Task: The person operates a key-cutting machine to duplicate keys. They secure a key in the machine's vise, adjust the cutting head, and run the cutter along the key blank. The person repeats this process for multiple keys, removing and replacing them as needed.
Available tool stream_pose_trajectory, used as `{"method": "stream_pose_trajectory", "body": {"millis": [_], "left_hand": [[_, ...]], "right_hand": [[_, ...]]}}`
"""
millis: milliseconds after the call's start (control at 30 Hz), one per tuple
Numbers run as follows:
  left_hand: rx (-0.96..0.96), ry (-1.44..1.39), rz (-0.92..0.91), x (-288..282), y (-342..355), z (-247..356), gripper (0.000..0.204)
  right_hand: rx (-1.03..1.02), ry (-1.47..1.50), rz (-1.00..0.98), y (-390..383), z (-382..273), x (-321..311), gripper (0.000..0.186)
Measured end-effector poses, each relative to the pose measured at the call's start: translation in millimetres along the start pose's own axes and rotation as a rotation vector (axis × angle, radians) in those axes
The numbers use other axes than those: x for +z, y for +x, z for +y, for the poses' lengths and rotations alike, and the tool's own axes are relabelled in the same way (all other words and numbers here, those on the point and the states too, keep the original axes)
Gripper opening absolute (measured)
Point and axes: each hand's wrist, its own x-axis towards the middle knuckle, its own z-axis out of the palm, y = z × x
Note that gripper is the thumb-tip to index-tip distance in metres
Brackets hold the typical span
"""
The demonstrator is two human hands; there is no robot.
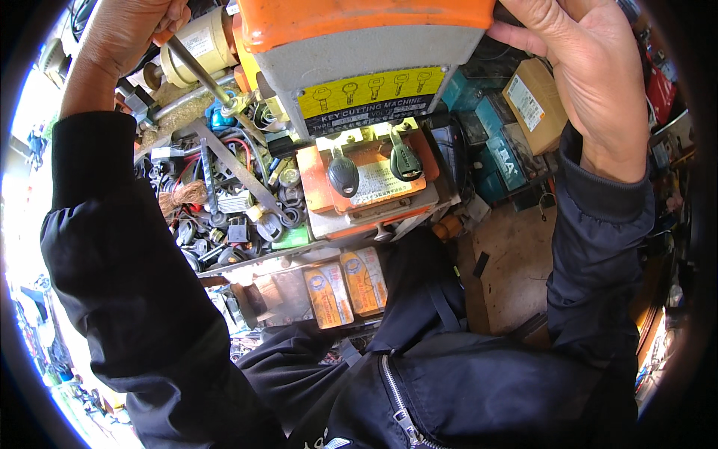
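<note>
An orange and grey key cutting machine [359, 45] fills the top centre. Two black-headed keys, one [343, 176] on the left and one [404, 161] on the right, sit clamped side by side on its orange carriage [314, 187]. My left hand [127, 34] is closed around the end of a metal lever [198, 71] on the machine's left side. My right hand [591, 75] rests against the machine's upper right corner with its fingers hidden behind the housing. Dark jacket sleeves cover both forearms.
A tray of tangled metal parts, springs and wires [232, 202] lies left of the machine. Two orange blister packs [348, 284] sit in front of it. Teal and cardboard boxes [516, 127] stack to the right, beside a worn brown surface [516, 262].
</note>
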Motion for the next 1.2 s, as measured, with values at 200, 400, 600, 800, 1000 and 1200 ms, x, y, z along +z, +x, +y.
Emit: {"method": "stream_pose_trajectory", "body": {"millis": [200, 400, 600, 800, 1000, 1200], "left_hand": [[0.116, 0.086, 0.046, 8.3, -4.6, -2.9, 0.091], [0.034, -0.023, 0.0, -0.7, 0.9, -5.4, 0.082], [0.017, -0.133, -0.042, -3.1, 4.0, -6.5, 0.079], [0.027, -0.069, 0.0, 1.8, 3.6, -7.3, 0.079], [0.121, 0.043, 0.063, 7.4, 2.7, -9.8, 0.083], [0.086, 0.214, 0.004, 2.1, -1.2, -0.3, 0.09]], "right_hand": [[0.002, -0.148, 0.097, -6.3, -2.2, 5.6, 0.045], [-0.028, -0.169, 0.063, -3.8, -1.2, 4.4, 0.045], [-0.018, -0.141, 0.065, -4.1, -0.6, 4.2, 0.043], [-0.02, -0.148, 0.07, -4.6, -0.9, 5.1, 0.043], [-0.026, -0.126, 0.074, -5.4, -0.6, 6.7, 0.041], [0.036, 0.026, -0.003, -3.8, -4.0, -1.5, 0.041]]}}
